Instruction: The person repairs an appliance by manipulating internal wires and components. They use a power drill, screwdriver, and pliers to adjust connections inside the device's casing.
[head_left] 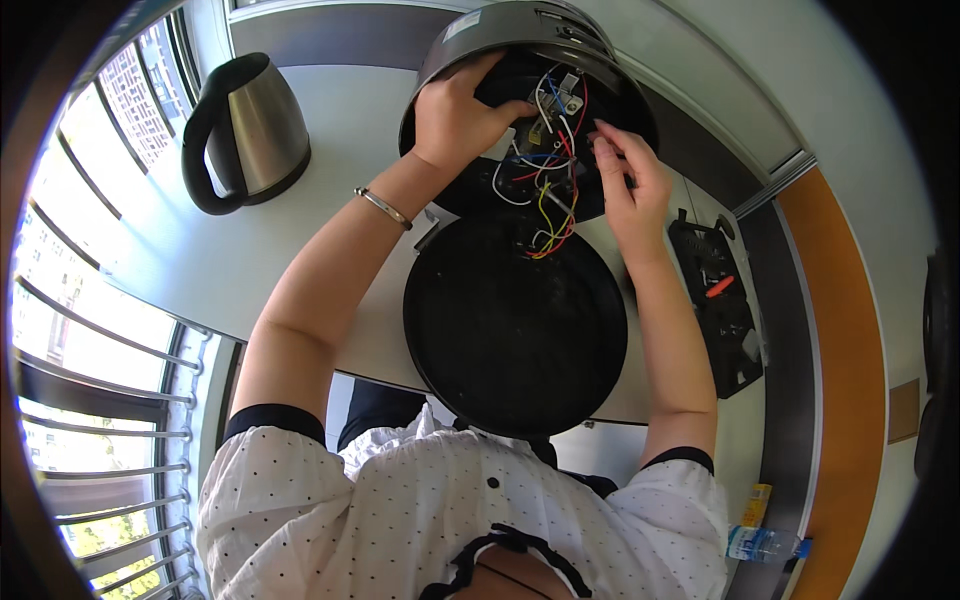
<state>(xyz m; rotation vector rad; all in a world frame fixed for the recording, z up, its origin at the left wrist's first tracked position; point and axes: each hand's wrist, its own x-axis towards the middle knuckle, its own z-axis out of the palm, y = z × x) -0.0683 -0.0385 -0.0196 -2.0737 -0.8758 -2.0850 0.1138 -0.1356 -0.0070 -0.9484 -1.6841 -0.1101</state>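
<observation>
Hands [455,120] [636,185] work at a housing [515,30] bearing a pale label [462,25].

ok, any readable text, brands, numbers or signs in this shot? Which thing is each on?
None I can read reliably:
Pale sticker on the gray appliance housing: print too small.
Blue-and-white label on the clear plastic bottle: too small and blurred.
Yellow package: any print too small.
Stainless-steel kettle: no lettering visible on the side shown.
</observation>
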